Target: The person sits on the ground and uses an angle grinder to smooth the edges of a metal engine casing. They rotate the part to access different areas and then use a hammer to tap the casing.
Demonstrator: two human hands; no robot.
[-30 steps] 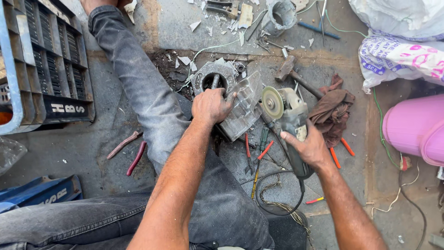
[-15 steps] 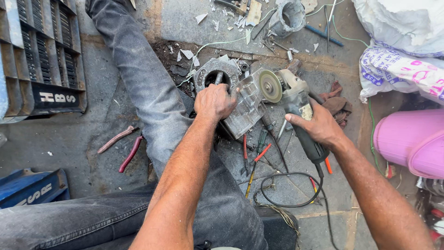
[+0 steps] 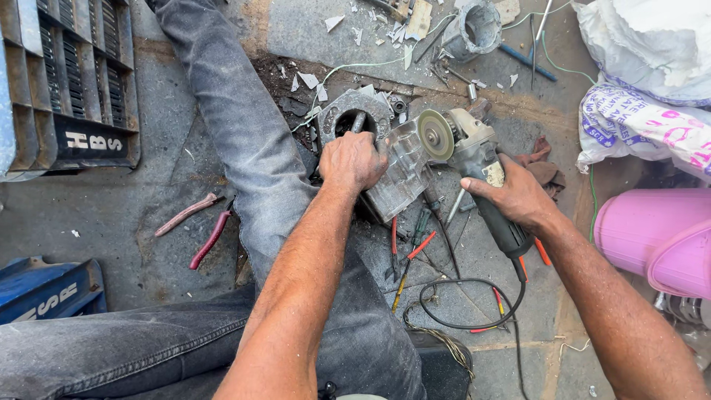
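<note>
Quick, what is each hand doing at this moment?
Left hand: closed on the metal casing.
Right hand: closed on the angle grinder.

A dusty concrete floor (image 3: 133, 215) carries red-handled pliers (image 3: 209, 238), scattered screwdrivers (image 3: 415, 248), a looped black cable (image 3: 474, 304), a pink bucket (image 3: 644, 233) and what seem plastic shards (image 3: 333, 22).

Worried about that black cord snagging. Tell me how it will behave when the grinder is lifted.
The black cord lies in a loose loop, so it is probably floppy and would trail the angle grinder in the right hand. It crosses the red-handled tools, so it may drag them.
</note>
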